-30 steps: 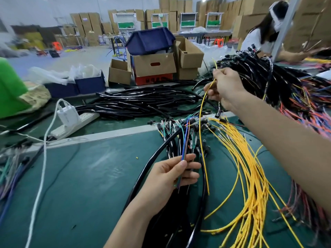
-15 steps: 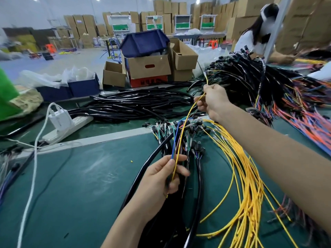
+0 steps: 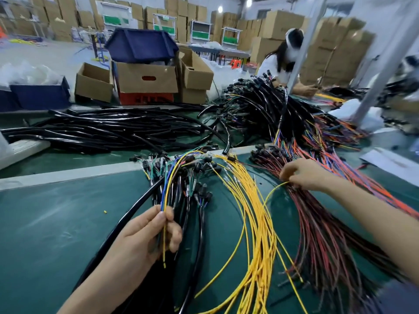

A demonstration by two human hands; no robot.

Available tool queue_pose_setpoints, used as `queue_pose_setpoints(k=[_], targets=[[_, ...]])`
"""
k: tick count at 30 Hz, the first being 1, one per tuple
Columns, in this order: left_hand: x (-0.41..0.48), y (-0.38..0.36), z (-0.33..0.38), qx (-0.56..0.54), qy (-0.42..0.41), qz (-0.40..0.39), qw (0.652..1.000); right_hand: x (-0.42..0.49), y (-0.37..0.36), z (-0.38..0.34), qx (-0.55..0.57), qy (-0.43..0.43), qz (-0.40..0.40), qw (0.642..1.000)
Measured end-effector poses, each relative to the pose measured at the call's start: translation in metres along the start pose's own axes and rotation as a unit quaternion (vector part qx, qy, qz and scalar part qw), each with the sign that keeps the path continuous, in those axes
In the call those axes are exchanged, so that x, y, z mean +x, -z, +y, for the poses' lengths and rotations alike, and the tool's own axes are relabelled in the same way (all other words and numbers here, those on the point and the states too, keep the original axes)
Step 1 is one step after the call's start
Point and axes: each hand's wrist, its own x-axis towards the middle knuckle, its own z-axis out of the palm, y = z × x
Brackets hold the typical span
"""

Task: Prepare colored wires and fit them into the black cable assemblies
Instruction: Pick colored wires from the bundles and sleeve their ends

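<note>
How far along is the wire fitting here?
Done: a far heap of black assemblies already carries coloured wires. In hand: left hand pinches yellow and blue wires; right hand reaches among the red wires. Left: many loose yellow wires and bare black cables.

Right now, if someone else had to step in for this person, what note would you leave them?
Left hand: pinches a yellow wire and a blue wire between thumb and fingers, over the black cables on the mat.
Right hand: fingers curled at the top of the red bundle, with a loose yellow end at its fingertips. I cannot tell whether it grips anything.
The yellow bundle lies between the hands.
Done: yellow and blue picked out.
Left: probably take a red wire, then fit the set into a black cable.
</note>
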Motion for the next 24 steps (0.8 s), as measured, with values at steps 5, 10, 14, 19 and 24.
queue_pose_setpoints(k=[5, 10, 14, 19, 24], targets=[[0.001, 0.002, -0.002, -0.002, 0.0, -0.001, 1.0, -0.004, -0.013, -0.004, -0.036, 0.112, 0.087, 0.989], [0.002, 0.002, -0.002, 0.003, 0.003, 0.005, 1.0, 0.005, -0.026, -0.053, 0.016, 0.255, 0.11, 0.961], [0.002, 0.003, -0.002, -0.002, 0.003, 0.003, 1.0, 0.03, -0.026, -0.046, 0.048, 0.093, 0.183, 0.977], [0.002, 0.002, -0.001, 0.0, 0.011, -0.002, 1.0, 0.034, -0.036, -0.028, -0.13, -0.073, 0.034, 0.988], [0.001, -0.001, 0.002, 0.008, 0.012, -0.01, 1.0, 0.032, -0.017, -0.032, -0.162, -0.027, 0.182, 0.969]])
